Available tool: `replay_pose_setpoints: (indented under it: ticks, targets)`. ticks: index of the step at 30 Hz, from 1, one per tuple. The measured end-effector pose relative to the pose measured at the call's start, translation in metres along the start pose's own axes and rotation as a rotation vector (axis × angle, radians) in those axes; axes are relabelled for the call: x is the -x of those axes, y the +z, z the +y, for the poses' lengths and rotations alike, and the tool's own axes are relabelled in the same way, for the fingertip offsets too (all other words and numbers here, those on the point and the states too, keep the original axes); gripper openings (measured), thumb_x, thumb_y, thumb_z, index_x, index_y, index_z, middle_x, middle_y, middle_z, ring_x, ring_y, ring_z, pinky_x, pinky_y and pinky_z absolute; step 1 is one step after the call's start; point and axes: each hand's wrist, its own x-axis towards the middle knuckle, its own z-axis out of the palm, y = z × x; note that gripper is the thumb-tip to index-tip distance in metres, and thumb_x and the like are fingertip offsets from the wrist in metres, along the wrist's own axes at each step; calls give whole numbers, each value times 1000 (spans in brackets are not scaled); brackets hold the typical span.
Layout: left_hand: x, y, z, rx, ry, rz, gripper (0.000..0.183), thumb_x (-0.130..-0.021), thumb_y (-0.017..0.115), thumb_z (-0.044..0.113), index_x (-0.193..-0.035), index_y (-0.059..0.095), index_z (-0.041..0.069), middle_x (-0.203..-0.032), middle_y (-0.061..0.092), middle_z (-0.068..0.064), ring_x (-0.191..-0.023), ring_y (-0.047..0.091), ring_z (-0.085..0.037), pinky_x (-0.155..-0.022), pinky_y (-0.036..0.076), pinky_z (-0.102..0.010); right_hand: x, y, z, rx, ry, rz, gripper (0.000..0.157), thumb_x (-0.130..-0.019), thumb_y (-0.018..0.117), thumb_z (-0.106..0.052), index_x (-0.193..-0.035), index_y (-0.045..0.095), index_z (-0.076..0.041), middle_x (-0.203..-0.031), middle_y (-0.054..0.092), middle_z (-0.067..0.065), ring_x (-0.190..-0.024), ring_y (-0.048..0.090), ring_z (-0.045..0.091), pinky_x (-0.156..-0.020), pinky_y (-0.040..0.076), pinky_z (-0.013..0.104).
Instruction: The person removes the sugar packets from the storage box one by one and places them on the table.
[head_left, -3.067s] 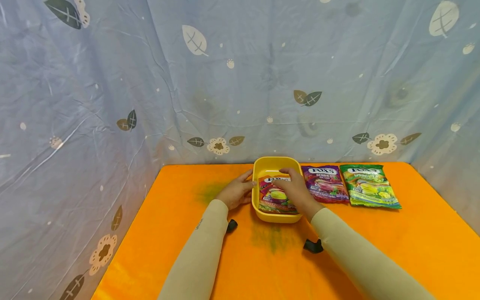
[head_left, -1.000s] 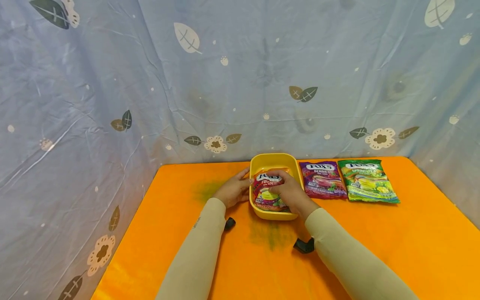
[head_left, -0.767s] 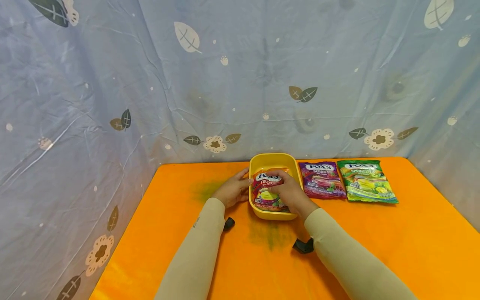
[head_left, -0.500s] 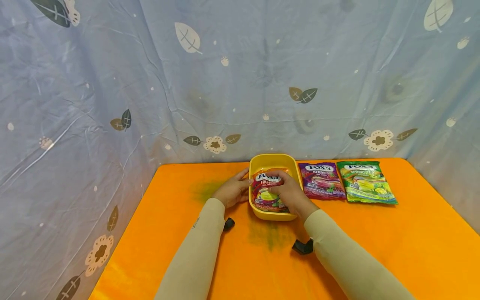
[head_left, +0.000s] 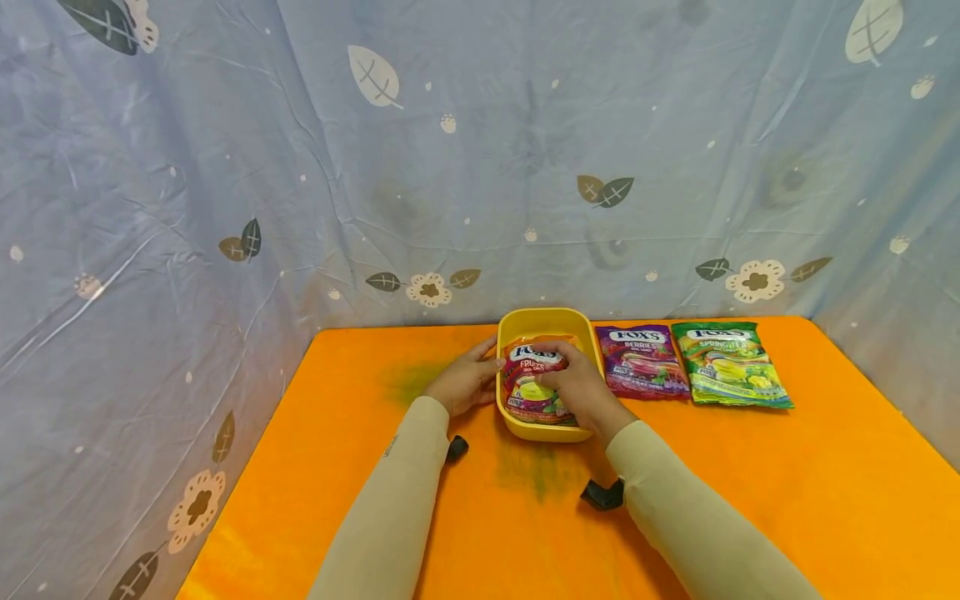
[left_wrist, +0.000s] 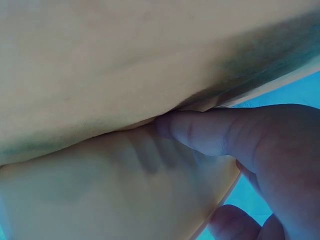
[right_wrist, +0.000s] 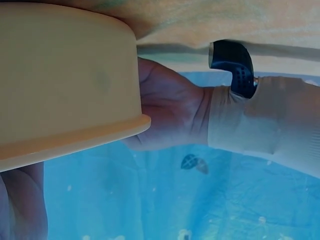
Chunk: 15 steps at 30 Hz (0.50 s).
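Note:
A yellow plastic box (head_left: 543,319) stands near the table's back edge. Inside it lies a red Fox's Fruits candy bag (head_left: 528,392). My right hand (head_left: 585,387) reaches over the box's right side and pinches this bag between thumb and fingers. My left hand (head_left: 465,383) holds the box's left side, its thumb at the rim and its fingers along the outer wall. In the left wrist view the thumb (left_wrist: 215,130) touches the box wall (left_wrist: 100,195). The right wrist view has the box wall (right_wrist: 70,75) close up, hiding most of the left hand's fingers.
Right of the box lie a purple Fox's Berries bag (head_left: 641,362) and a green Fox's Spring Tea bag (head_left: 727,367). An orange cloth (head_left: 517,533) covers the table. Blue patterned curtains (head_left: 465,158) hang behind and at both sides. Black wrist cameras (head_left: 603,494) sit under the sleeves.
Since about three seconds ago, the right hand has come down onto the red bag, which has shifted left inside the box. Over the last second both hands stay nearly still.

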Motion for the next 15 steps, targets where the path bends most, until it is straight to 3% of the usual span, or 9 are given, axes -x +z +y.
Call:
replay_pose_setpoints:
  ticks: [15]
  targets:
    - [-1,-1,-1,-3,10,-8,63,-96,60,27,-150,30,36,-132,53,-6,-110,59,-28,-86,51,-43,-3,-3,3,-139,-11,-12,47,-90,66,-7,-129,57,-31,-127,48,9,-104,57,31,-80,53,37]
